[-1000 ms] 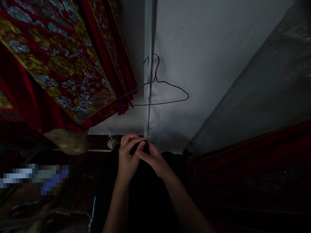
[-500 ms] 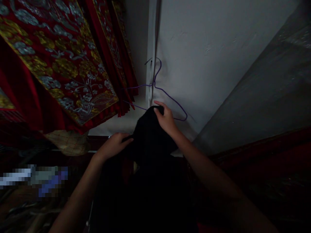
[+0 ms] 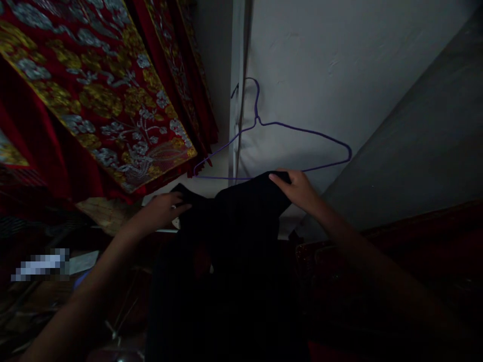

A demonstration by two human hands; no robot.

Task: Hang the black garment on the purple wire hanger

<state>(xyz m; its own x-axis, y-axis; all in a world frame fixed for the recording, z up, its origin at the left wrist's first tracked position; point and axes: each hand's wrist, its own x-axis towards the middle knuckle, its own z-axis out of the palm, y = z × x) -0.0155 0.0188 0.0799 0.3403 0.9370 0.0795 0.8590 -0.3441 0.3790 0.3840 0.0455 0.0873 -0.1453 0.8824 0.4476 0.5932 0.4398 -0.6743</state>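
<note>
A black garment (image 3: 245,216) is stretched between my two hands. Its exact kind is lost in the dark. My left hand (image 3: 162,211) pinches its upper left corner, thumb in front. At the upper right edge, my right hand (image 3: 300,188) grips the cloth between thumb and fingers. Just above, a purple wire hanger (image 3: 302,128) hangs by its hook at a narrow white upright strip (image 3: 236,45). The garment's top edge overlaps the hanger's bottom bar in view; whether the cloth lies over the bar or only in front cannot be told.
Red cloth hangings (image 3: 105,100) with gold and silver embroidery fill the upper left, close to the hanger's left end. A pale wall (image 3: 302,60) stands behind. Lower left, a cream cloth bundle (image 3: 107,213) and dim clutter show. Dark red material (image 3: 426,226) lies at right.
My hands have moved apart, the left one leftward and up, the right one rightward, spreading the garment's top edge. The hanger has swung to face me more broadly.
</note>
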